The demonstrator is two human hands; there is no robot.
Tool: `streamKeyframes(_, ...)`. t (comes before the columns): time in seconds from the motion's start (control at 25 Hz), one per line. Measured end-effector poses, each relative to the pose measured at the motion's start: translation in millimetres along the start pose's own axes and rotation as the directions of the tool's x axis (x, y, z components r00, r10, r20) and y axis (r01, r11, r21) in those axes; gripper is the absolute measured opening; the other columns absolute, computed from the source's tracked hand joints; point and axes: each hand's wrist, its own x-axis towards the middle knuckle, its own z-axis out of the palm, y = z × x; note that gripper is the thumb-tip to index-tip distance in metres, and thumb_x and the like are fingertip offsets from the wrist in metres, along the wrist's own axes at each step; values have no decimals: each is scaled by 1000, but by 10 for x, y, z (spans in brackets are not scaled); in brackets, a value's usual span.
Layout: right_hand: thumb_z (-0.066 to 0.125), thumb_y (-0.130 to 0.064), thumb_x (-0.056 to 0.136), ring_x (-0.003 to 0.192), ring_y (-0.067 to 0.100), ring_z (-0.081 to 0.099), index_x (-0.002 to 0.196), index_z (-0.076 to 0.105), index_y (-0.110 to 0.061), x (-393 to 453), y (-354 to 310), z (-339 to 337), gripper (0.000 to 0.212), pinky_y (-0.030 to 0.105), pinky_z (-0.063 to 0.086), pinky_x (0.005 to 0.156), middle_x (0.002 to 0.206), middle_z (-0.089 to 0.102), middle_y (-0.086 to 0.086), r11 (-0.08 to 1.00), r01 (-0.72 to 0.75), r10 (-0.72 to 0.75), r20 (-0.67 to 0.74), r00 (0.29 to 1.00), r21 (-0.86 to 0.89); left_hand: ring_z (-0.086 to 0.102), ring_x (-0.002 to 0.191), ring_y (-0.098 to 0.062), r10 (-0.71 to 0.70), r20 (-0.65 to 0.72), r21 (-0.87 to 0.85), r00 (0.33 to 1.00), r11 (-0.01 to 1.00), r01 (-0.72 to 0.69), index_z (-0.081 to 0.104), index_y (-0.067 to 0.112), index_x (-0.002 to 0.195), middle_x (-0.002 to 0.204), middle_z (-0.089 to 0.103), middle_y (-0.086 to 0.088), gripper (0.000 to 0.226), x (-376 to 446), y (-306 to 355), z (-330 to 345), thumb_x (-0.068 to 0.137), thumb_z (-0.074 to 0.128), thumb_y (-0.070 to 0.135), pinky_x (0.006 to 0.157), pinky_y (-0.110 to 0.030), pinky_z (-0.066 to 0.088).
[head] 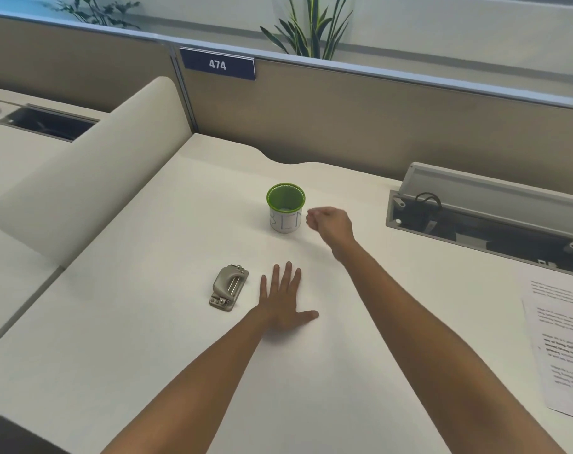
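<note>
A green-rimmed mesh cup (285, 208) with a white paper label stands upright near the middle of the white desk (147, 322). My right hand (327, 222) hovers just to the right of the cup, fingers curled, a small gap between them and the cup; I see nothing in it. My left hand (283, 299) lies flat on the desk, palm down, fingers spread. A grey metal hole punch (228, 287) lies on the desk just left of my left hand, not touched.
A printed sheet of paper (563, 348) lies at the desk's right edge. An open cable tray (494, 221) with a raised lid sits at the back right. A beige partition (344, 116) with a "474" sign runs behind; a rounded divider (92, 178) stands at left.
</note>
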Motion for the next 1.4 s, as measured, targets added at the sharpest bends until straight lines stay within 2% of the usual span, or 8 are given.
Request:
streamKeyframes(0.16, 47, 10, 91, 116, 30, 65, 116, 68, 0, 273, -342, 137, 34, 40, 50, 106, 117, 71, 18, 991, 114, -108, 80, 991, -71, -39, 144, -26, 6, 34, -11, 999, 1000, -6, -26, 23, 153, 158, -40, 1, 111, -35, 15, -40, 84, 41, 79, 116, -53, -23)
streamKeyframes(0.32, 28, 16, 85, 124, 21, 59, 124, 67, -6, 326, -419, 156, 59, 32, 45, 109, 127, 68, 10, 937, 229, -189, 168, 967, -265, -39, 144, -26, 9, 41, -11, 999, 1000, -9, -26, 23, 153, 158, -40, 1, 111, -64, 32, -72, 85, 41, 78, 116, -53, -23)
streamKeyframes(0.48, 43, 5, 91, 102, 17, 65, 114, 70, -9, 180, -114, 72, 38, 19, 45, 86, 114, 73, 7, 928, 261, -268, 11, 963, -265, -39, 144, -26, 13, 45, -10, 999, 1000, -13, -25, 22, 154, 158, -40, 1, 110, -86, 43, -90, 86, 41, 77, 117, -53, -22)
streamKeyframes(0.6, 53, -5, 94, 88, 15, 62, 110, 71, -8, 37, 377, -48, 24, 17, 45, 74, 110, 73, 8, 910, 239, -228, 74, 971, -338, -39, 144, -27, 16, 48, -3, 999, 1000, -16, -26, 23, 153, 158, -40, 0, 110, -89, 47, -93, 86, 41, 78, 117, -54, -22)
streamKeyframes(0.84, 57, -8, 95, 103, 27, 63, 111, 69, -4, -202, 918, -241, 20, 30, 48, 89, 113, 65, 13, 745, 299, -203, 224, 953, -597, -38, 144, -27, 13, 43, -2, 999, 1000, -12, -26, 23, 153, 158, -40, 0, 111, -85, 40, -80, 84, 41, 79, 116, -53, -22)
streamKeyframes(1.04, 67, -20, 90, 92, 25, 61, 95, 68, -6, -279, 924, -172, 15, 31, 44, 76, 100, 64, 8, 644, 331, -237, 231, 944, -690, -39, 144, -27, 12, 48, -2, 999, 1000, -12, -27, 23, 153, 157, -40, 0, 111, -89, 42, -83, 84, 40, 79, 116, -53, -22)
streamKeyframes(1.2, 58, -15, 96, 99, 28, 61, 100, 67, -4, -284, 893, -87, 15, 37, 48, 82, 106, 63, 11, 562, 339, -272, 218, 937, -754, -39, 144, -27, 7, 45, 5, 999, 1000, -7, -27, 23, 153, 158, -40, 0, 112, -76, 41, -80, 84, 40, 80, 116, -53, -22)
streamKeyframes(1.4, 39, -6, 101, 108, 30, 52, 111, 55, -1, -335, 1019, -3, 20, 36, 43, 83, 116, 55, 15, 357, 396, -245, 324, 914, -846, -38, 145, -27, 4, 36, 19, 999, 1000, -4, -26, 23, 153, 158, -39, 0, 112, -55, 32, -46, 83, 38, 82, 116, -53, -22)
